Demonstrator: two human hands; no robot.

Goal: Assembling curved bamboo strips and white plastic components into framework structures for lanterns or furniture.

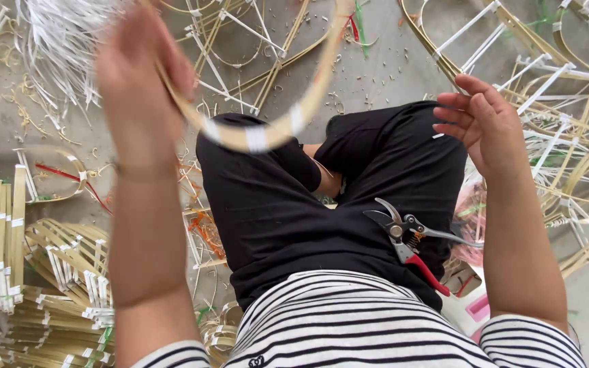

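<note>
We note a tan bamboo hoop (267,133) banded white, black trousers (294,211), a black-and-white striped shirt (349,320), red-handled silver shears (410,245), and a grey floor (376,68).

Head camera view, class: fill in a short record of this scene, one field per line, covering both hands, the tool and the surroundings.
Left hand: raised, gripping a curved bamboo strip banded with white tape
Right hand: raised, open, fingers curled, holding nothing
Tool: red-handled pruning shears lying on the person's lap, on the black trousers
Left of floor: stacked bamboo frames
Right of floor: tangled bamboo frames
</note>
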